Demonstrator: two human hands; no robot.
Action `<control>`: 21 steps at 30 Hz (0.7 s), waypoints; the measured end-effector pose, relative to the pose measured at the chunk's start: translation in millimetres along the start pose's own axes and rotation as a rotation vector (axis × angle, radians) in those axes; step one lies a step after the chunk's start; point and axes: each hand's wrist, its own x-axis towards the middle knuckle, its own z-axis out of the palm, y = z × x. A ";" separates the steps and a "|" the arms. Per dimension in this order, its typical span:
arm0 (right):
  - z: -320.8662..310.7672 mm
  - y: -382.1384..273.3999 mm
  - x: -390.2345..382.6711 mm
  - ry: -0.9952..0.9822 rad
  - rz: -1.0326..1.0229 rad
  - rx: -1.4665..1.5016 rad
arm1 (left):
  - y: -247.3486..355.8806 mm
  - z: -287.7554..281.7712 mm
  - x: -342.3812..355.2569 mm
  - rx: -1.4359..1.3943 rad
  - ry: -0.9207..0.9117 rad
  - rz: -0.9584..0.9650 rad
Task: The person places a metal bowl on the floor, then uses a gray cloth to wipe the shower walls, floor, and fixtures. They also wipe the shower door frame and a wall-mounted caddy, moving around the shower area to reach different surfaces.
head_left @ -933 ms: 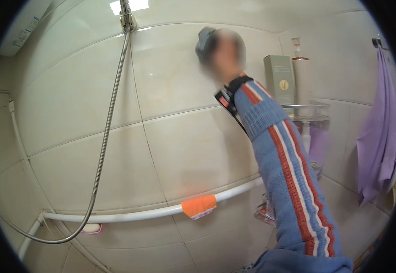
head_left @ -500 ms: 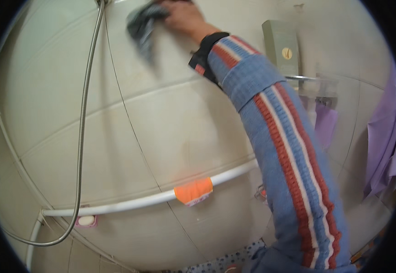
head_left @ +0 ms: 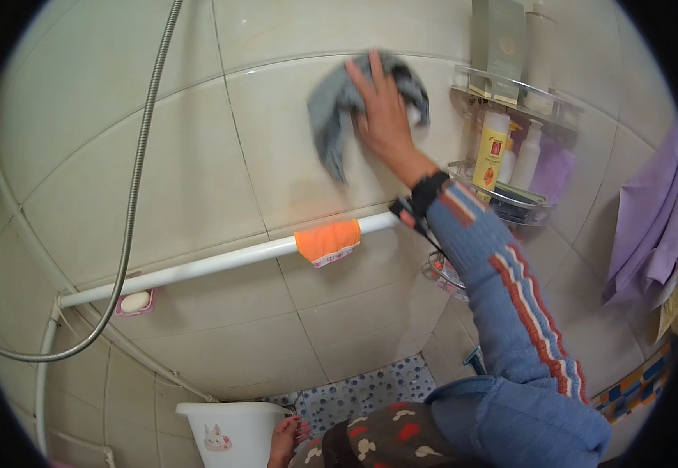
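Note:
My right hand presses a grey cloth against the tiled wall, its fingers spread over the bunched fabric. The cloth is slightly blurred, and one end hangs down to the left of the hand. A dark band circles the right wrist below a blue knitted sleeve with red and white stripes. Low in the picture, my left hand is beside a white tub with a cartoon animal on it. Its fingers are loosely apart and hold nothing that I can see.
A white pipe crosses the wall, with an orange cloth over it. Corner shelves with bottles stand right of my hand. A metal shower hose hangs left. A soap dish and a purple cloth are at the sides.
My right hand has moved the grey cloth down and to the right along the wall. The view has tilted lower, bringing my left hand and the white tub into sight.

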 end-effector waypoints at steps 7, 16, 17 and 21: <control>5.1 -63.1 -71.1 -0.356 -0.261 0.127 | 22.1 14.0 -23.3 -0.009 -0.012 -0.077; 66.7 -115.8 98.5 0.078 -0.414 0.160 | 6.5 -15.5 -9.7 0.033 -0.042 -0.147; 66.0 -111.0 100.8 0.030 -0.379 0.167 | 5.7 -17.1 -12.0 0.037 -0.041 -0.157; 52.9 -74.9 51.1 0.026 -0.120 0.186 | 5.4 -26.2 -18.9 0.054 -0.049 -0.155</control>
